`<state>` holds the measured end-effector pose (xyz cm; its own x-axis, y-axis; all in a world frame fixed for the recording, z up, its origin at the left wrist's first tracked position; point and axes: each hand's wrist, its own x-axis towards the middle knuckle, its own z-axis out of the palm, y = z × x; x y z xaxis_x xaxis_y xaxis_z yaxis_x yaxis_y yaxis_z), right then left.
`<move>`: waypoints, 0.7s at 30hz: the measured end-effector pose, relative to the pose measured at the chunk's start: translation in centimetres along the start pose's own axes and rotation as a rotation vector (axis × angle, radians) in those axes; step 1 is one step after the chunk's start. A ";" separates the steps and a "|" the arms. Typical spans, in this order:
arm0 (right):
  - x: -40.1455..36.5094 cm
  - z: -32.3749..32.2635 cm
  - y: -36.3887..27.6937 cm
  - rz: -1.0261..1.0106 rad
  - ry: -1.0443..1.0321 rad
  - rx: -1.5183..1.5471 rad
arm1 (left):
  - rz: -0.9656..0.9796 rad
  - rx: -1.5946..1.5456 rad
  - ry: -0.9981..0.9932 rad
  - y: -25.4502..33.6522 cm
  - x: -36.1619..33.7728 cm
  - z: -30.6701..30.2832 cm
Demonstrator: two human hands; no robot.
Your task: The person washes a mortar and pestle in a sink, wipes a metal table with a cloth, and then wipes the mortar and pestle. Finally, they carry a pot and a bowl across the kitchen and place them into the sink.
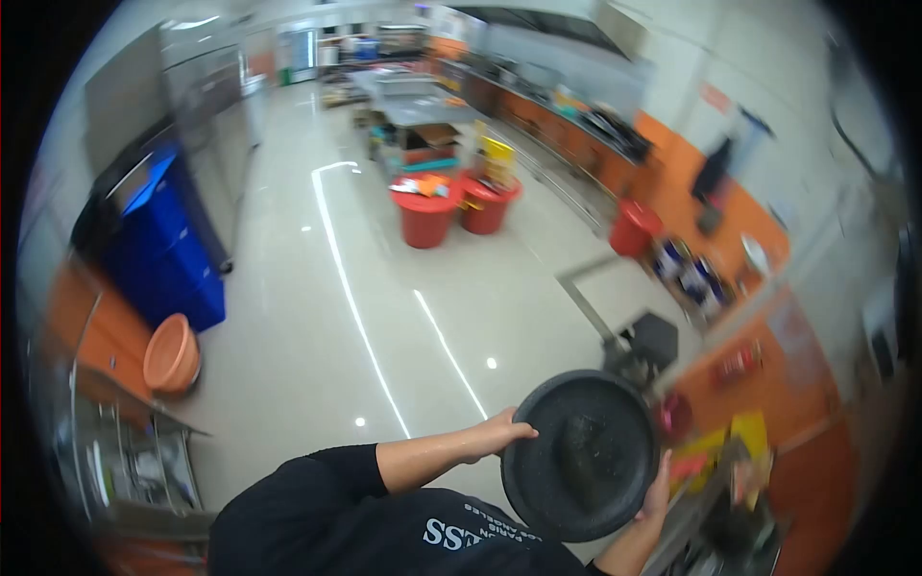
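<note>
Remotely, I have my left hand (pixel 501 434) and right hand (pixel 657 494) gripping opposite sides of a dark round pan (pixel 562 480), held above the floor (pixel 279 326), not set down.

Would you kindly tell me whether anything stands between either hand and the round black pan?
Nothing visible does: the left hand and the right hand both hold the round black pan at its edge, on opposite sides, though the pan hides part of the right hand.
</note>
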<state>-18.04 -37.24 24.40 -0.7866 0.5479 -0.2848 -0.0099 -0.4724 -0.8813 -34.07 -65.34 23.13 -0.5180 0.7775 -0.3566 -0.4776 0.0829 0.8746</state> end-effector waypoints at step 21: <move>31.7 73.5 22.4 0.455 -1.127 -0.498 | 0.323 -0.496 1.186 14.4 -16.4 -48.0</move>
<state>-88.57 -81.20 23.28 -0.7422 -0.5797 -0.3362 0.4277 -0.0237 -0.9036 -66.50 -106.84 25.85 -0.8373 -0.3142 -0.4475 -0.2924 -0.4342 0.8520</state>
